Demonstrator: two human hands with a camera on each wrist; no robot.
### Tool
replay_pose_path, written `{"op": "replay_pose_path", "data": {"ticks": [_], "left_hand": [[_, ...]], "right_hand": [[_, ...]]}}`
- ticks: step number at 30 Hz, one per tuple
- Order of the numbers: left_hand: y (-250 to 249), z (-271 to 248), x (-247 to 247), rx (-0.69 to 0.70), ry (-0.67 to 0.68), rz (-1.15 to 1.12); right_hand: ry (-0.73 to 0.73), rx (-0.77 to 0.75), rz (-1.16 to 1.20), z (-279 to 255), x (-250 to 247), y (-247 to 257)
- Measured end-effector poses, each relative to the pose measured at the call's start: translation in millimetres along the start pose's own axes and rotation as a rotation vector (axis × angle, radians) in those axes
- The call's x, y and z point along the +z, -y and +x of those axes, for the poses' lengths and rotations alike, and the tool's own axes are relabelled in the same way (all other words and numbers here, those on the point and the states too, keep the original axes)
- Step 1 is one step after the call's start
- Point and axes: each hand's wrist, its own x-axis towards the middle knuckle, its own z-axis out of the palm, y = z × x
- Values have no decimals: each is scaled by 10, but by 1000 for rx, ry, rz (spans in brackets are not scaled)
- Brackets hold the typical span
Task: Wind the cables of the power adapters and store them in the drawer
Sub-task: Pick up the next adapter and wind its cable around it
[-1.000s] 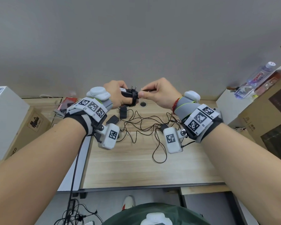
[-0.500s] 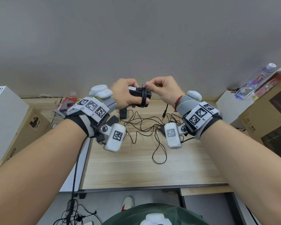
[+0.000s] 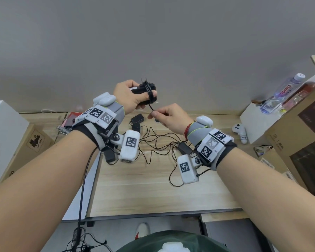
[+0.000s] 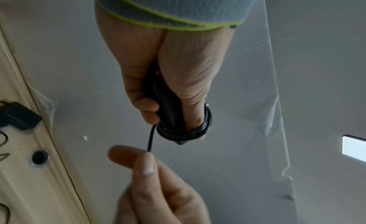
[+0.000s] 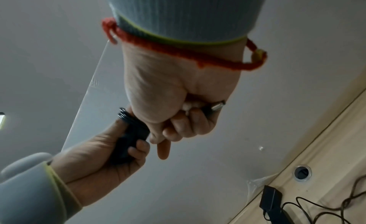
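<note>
My left hand [image 3: 135, 99] grips a black power adapter [image 3: 145, 90] raised above the desk, prongs pointing up. Its thin black cable [image 4: 185, 130] is coiled in several turns around the adapter body and over my thumb. My right hand [image 3: 166, 118] sits just below and right, pinching the short free end of the cable [image 3: 151, 107] between thumb and forefinger. In the right wrist view the metal barrel plug [image 5: 216, 105] sticks out of my right fist [image 5: 178, 118]. Other black adapters [image 3: 137, 119] lie on the wooden desk [image 3: 153, 188] with tangled cables [image 3: 158, 140].
A white box [image 3: 2, 135] and cardboard boxes [image 3: 25, 148] stand at the left. Cardboard boxes [image 3: 298, 133], a water bottle [image 3: 282, 91] and a white controller [image 3: 239, 130] crowd the right. A round cable hole [image 5: 302, 172] is in the desk's back edge. No drawer is recognisable.
My left hand has lifted the adapter higher, prongs now up. My right hand has dropped below it, drawing the last short stretch of cable down from the coil.
</note>
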Motion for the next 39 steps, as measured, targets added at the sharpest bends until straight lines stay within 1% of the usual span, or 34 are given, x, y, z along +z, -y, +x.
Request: {"op": "replay_pose_path", "data": {"ticks": [3, 5, 8, 10, 12, 15, 17, 20, 24, 27, 33, 36, 39], "left_hand": [[103, 51, -86, -45, -41, 103], [168, 38, -122, -65, -44, 223], [218, -35, -105, -6, -48, 392], [200, -76, -74, 23, -11, 433], [181, -92, -53, 49, 34, 475], [144, -81, -57, 58, 101, 573], [131, -71, -63, 44, 124, 599], [130, -67, -55, 30, 122, 562], [177, -26, -37, -31, 84, 399], [179, -7, -14, -56, 69, 329], [105, -27, 85, -118, 50, 177], [80, -41, 100, -113, 77, 163], [70, -80, 104, -103, 111, 146]], "right_hand": [[-8, -10, -7, -33, -28, 54], [-35, -24, 18, -37, -36, 100], [-38, -11, 232, -15, -64, 172], [-8, -21, 364, 14, -93, 199], [28, -31, 440, 25, -114, 210], [44, -36, 470, 29, -136, 201], [20, -48, 460, 24, -136, 197], [-76, -52, 424, 53, -109, 150], [-158, -32, 459, 58, -84, 137], [-162, -19, 495, 28, -68, 195], [-95, 149, 436, 51, 1, 168], [-120, 213, 446, 83, -28, 160], [-192, 266, 439, 101, -46, 165]]}}
